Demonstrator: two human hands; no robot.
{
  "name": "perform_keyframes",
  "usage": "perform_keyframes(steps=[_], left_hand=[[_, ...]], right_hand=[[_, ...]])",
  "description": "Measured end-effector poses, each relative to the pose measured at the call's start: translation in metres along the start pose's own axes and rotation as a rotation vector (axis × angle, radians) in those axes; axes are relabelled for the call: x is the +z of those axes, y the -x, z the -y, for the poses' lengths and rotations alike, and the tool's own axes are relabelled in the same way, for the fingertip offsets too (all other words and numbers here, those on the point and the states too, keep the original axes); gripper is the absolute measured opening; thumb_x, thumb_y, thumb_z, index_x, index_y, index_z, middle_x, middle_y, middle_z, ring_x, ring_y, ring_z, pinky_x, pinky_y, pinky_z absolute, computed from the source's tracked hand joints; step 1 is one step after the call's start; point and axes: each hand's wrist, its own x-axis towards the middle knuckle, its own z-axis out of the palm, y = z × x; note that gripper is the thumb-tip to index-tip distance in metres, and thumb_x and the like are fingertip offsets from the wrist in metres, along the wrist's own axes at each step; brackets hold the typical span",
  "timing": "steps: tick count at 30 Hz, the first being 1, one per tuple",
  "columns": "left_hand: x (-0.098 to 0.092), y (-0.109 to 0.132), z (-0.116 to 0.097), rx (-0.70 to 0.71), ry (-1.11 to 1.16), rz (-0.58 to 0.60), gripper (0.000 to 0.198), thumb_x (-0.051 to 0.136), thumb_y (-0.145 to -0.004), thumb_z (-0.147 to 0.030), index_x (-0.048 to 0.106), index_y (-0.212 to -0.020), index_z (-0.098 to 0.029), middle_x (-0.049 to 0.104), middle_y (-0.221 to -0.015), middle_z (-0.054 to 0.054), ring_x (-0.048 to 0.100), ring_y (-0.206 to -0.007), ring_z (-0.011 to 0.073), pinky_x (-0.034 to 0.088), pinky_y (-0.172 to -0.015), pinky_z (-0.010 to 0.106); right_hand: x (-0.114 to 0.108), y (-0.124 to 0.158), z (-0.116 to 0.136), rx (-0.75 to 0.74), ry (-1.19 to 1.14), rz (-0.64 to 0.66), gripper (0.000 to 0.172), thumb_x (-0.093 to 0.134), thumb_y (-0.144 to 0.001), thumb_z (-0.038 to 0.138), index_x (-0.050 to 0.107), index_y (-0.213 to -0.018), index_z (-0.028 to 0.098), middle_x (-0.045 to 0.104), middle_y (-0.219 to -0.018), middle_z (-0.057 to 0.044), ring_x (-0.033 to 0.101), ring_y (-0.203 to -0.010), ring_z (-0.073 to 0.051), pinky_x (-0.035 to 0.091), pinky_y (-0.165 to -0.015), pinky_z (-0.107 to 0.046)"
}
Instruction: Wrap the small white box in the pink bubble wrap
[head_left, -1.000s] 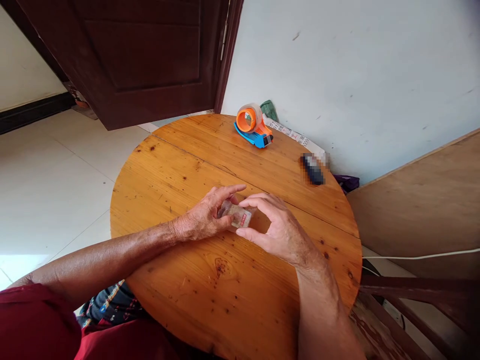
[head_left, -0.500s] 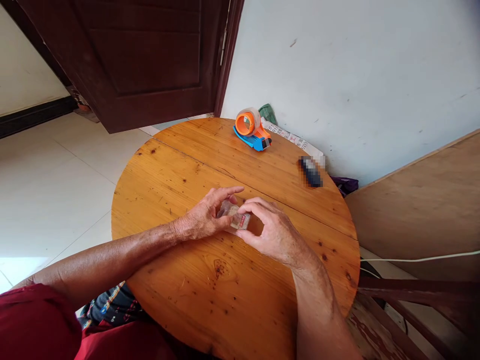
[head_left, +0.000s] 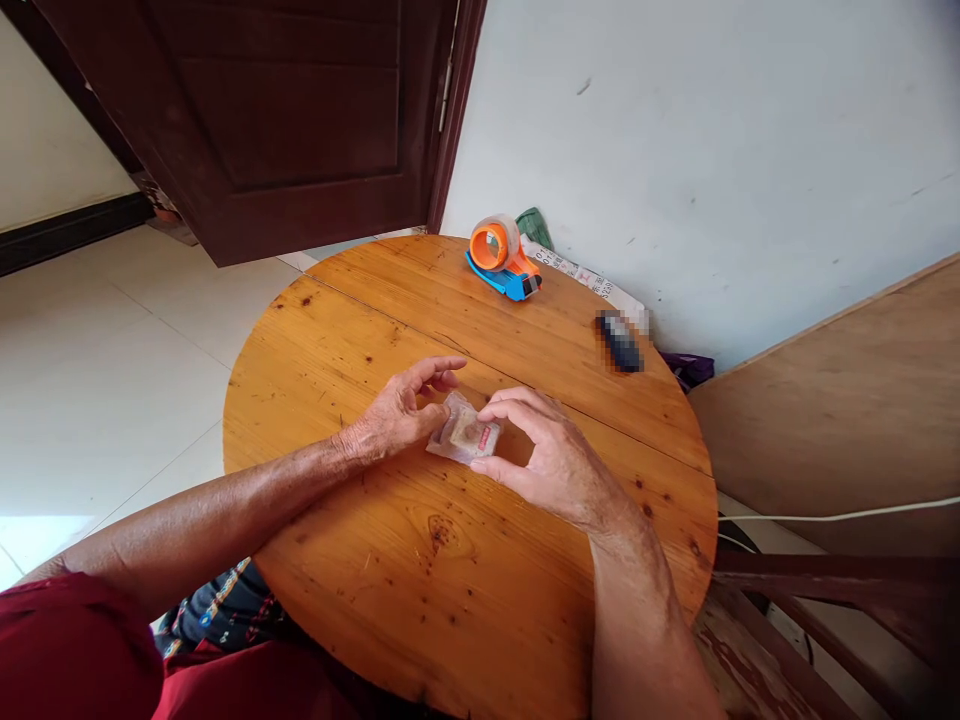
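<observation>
A small pale block in clear plastic wrapping [head_left: 465, 432], with a red label on its right part, lies on the round wooden table [head_left: 390, 590]. My right hand [head_left: 551, 455] holds it by the edges, fingertips on the far side and thumb on the near side. To its left is my left hand [head_left: 405, 408], fingers stretched out and apart from the thumb. The left thumb tip is at the loose left end of the wrapping; whether it touches cannot be made out.
An orange and blue tape dispenser [head_left: 504, 258] stands near the far edge. A dark blurred object [head_left: 619, 342] lies at the far right of the tabletop. Beyond the table are a brown door [head_left: 300, 120], a white wall [head_left: 712, 150] and a wooden panel [head_left: 840, 400].
My left hand has moved left and opened away from the block, uncovering the flattened end of the wrapping. The right hand stays almost where it was, at the block.
</observation>
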Motion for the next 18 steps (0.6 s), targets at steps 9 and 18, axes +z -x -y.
perform_keyframes(steps=[9,18], left_hand=[[-0.001,-0.003,0.007,-0.105,0.16,-0.081,0.055,0.063,-0.065,-0.019,0.064,-0.12,-0.017,0.065,-0.106,0.007,0.06,-0.105,0.0218,0.048,-0.094,0.035],[-0.003,-0.006,0.007,-0.171,0.268,-0.17,0.047,0.064,-0.064,-0.018,0.067,-0.111,-0.015,0.067,-0.1,0.006,0.061,-0.101,0.0205,0.046,-0.1,0.038]], right_hand=[[-0.011,0.003,-0.005,-0.037,-0.058,-0.066,0.029,0.073,-0.077,0.028,0.061,-0.103,0.024,0.066,-0.11,-0.007,0.065,-0.104,-0.025,0.051,-0.094,-0.042],[0.005,0.003,-0.004,0.047,-0.007,0.042,0.072,0.079,-0.072,0.03,0.047,-0.137,0.028,0.062,-0.133,-0.009,0.059,-0.123,-0.031,0.047,-0.104,-0.053]])
